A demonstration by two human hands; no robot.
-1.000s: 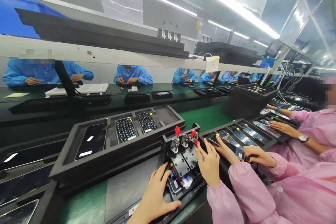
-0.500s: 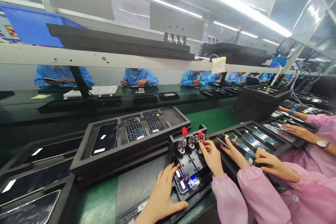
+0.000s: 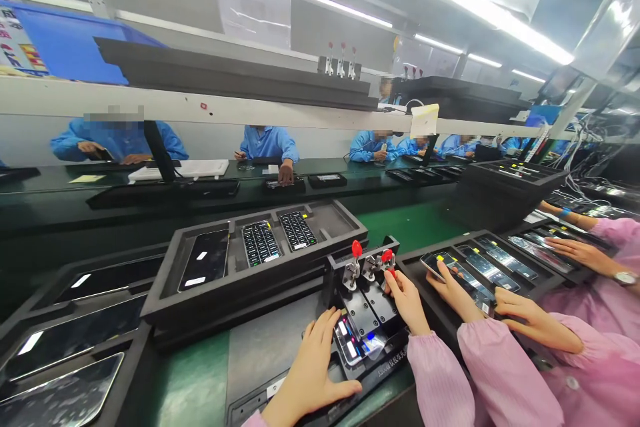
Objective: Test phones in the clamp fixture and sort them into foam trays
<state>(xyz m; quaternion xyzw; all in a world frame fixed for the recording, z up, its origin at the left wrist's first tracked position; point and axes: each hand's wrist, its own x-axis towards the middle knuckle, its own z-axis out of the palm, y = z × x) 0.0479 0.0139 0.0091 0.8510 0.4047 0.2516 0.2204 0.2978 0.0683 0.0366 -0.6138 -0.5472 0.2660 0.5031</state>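
A black clamping fixture point(image 3: 345, 260) stands on the bench in front of me, with several red-tipped toggle clamps along its back. Under its metal press plates point(image 3: 361, 312) lies a phone point(image 3: 350, 340), its near end uncovered and showing small lit spots. My left hand point(image 3: 316, 363) is spread open at the fixture's left side, fingertips by the phone's edge and thumb stretched across the front. My right hand point(image 3: 407, 300) pinches the red handle of the right-hand toggle clamp point(image 3: 389, 273). The left clamp's red tip point(image 3: 357, 248) points up.
A black foam tray point(image 3: 165, 293) with several phones stands behind the fixture; more phones point(image 3: 65, 387) lie at left. To the right, a co-worker's hands point(image 3: 460, 293) hold a phone over another tray point(image 3: 530, 287). A shelf point(image 3: 300, 117) crosses above; people in blue sit beyond.
The view has shifted slightly. Both my hands keep their places at the fixture. Across the bench, a person in blue now reaches a hand down to a small black tray.
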